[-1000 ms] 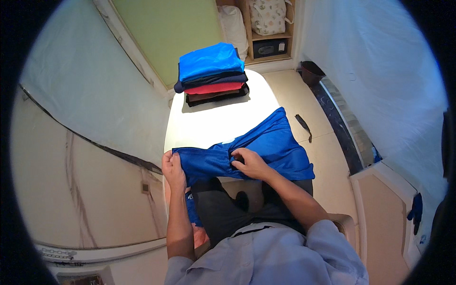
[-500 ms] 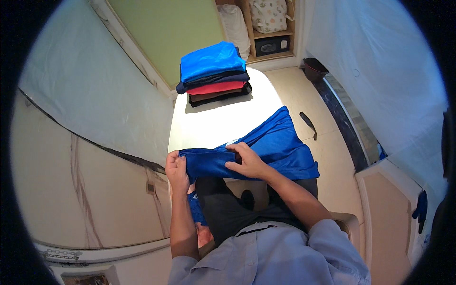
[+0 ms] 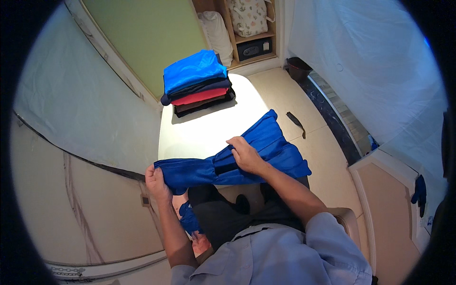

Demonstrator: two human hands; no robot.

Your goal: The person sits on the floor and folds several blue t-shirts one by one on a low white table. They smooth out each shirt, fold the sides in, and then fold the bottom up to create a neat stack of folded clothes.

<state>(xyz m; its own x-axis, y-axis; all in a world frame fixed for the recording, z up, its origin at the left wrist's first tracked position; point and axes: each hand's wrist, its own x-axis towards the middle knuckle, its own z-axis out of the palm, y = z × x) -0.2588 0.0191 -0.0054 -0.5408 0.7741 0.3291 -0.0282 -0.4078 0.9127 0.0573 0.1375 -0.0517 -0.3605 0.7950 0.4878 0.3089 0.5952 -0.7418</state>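
Observation:
A royal blue garment [image 3: 280, 147] lies stretched sideways across the near end of the white table [image 3: 199, 135] and over my lap; its exact kind is not clear. At its left end, my left hand [image 3: 156, 183] pinches the gathered edge between thumb and fingers. My right hand [image 3: 245, 156] is closed on the middle of the cloth, beside a dark patch, with its fingertips partly hidden. To the right of that hand the fabric fans out in loose folds. Farther back on the table stands a stack of folded clothes [image 3: 197, 88], bright blue on top, with dark and red layers below.
More blue cloth [image 3: 189, 218] hangs low, left of my legs. A black strap-like item [image 3: 296, 123] lies on the floor right of the table. Beyond are a dark bucket [image 3: 299, 69] and shelves with a black safe [image 3: 254, 49]. A panelled wall [image 3: 90, 190] runs along the left.
Both hands keep hold of the garment. My left hand has pulled its end to the left, stretching the cloth flatter. The whole view has shifted slightly.

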